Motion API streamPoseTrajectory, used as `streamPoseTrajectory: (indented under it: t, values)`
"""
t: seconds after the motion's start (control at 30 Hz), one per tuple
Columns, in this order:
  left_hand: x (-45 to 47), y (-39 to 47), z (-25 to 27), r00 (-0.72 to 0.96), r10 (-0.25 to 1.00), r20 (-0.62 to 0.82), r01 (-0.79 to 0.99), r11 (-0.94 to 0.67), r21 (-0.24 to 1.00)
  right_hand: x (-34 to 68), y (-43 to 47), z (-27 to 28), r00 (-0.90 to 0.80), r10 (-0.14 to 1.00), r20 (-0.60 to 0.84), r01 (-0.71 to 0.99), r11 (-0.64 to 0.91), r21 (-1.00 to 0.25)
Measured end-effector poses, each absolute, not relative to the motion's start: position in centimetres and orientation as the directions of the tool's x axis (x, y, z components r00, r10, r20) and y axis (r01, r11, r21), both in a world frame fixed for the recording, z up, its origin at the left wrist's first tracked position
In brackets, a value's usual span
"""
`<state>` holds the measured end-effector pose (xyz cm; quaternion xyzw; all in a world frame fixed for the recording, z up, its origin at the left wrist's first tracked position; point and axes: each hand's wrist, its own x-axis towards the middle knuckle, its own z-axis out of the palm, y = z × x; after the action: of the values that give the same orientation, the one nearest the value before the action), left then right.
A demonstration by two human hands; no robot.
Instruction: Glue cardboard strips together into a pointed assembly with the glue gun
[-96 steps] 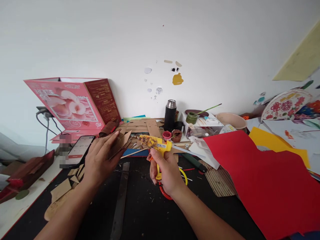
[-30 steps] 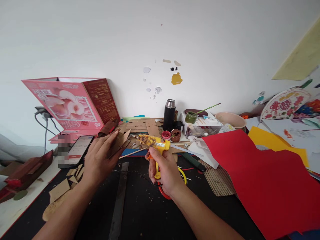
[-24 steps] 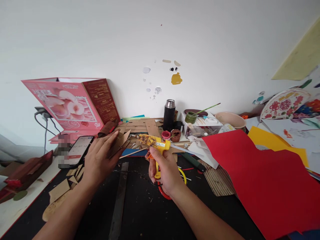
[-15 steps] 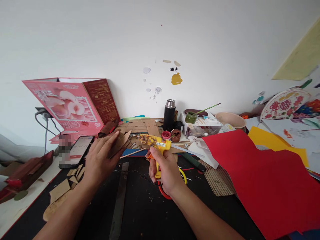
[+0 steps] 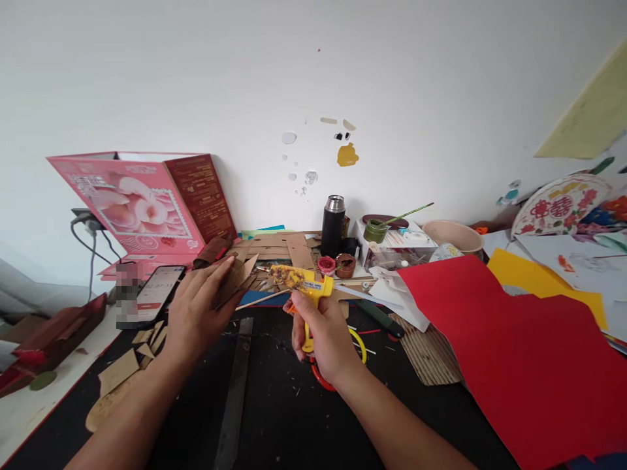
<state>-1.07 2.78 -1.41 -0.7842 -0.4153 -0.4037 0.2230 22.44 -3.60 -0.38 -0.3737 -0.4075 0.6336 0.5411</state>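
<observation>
My right hand [image 5: 328, 333] is wrapped around the handle of a yellow hot glue gun [image 5: 294, 277], its barrel stained brown. A clear glue stick [image 5: 365, 295] sticks out of the gun's back end. The nozzle points left, close to the edge of a piece of cardboard [image 5: 240, 282]. That piece is tilted up in my left hand [image 5: 200, 307], whose fingers lie along its near side. My left thumb and the cardboard's lower part are partly hidden. Under both hands lies the black tabletop [image 5: 279, 418], with a metal ruler [image 5: 236, 391] between my forearms.
Cardboard scraps [image 5: 120, 372] and a phone [image 5: 157, 294] lie at left, before a pink box [image 5: 142, 209]. At the back stand a black flask [image 5: 333, 228] and paint jars [image 5: 345, 265]. Right of my hand are scissors [image 5: 362, 346], a green-handled cutter [image 5: 379, 318] and red paper [image 5: 519, 346].
The glue gun has shifted very slightly left toward the cardboard. Both hands keep their grips, and the view has moved a little.
</observation>
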Motion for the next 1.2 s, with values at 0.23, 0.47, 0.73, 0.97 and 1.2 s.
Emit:
streamPoseTrajectory:
  t: [0.23, 0.47, 0.73, 0.97, 1.2]
  values:
    - [-1.1, 2.8, -1.6, 0.312, 0.490, 0.814, 0.834, -0.552, 0.013, 22.3, -3.8, -0.1, -0.142, 0.989, -0.038, -0.358, -0.087, -0.930]
    - [-1.2, 2.8, -1.5, 0.313, 0.502, 0.806, 0.832, -0.554, 0.022, 22.3, -3.8, -0.1, -0.134, 0.991, -0.025, -0.334, -0.069, -0.940]
    - [-1.2, 2.8, -1.5, 0.302, 0.508, 0.807, 0.836, -0.547, 0.031, 22.6, -3.7, 0.3, -0.064, 0.998, 0.005, -0.391, -0.020, -0.920]
    - [-1.8, 3.2, -1.3, 0.182, 0.539, 0.823, 0.853, -0.502, 0.140, 22.7, -3.5, -0.2, -0.088, 0.996, -0.013, -0.371, -0.045, -0.928]
    - [-2.4, 3.0, -0.6, 0.103, 0.580, 0.808, 0.876, -0.438, 0.203, 22.3, -3.7, -0.6, -0.302, 0.949, -0.092, -0.240, -0.169, -0.956]
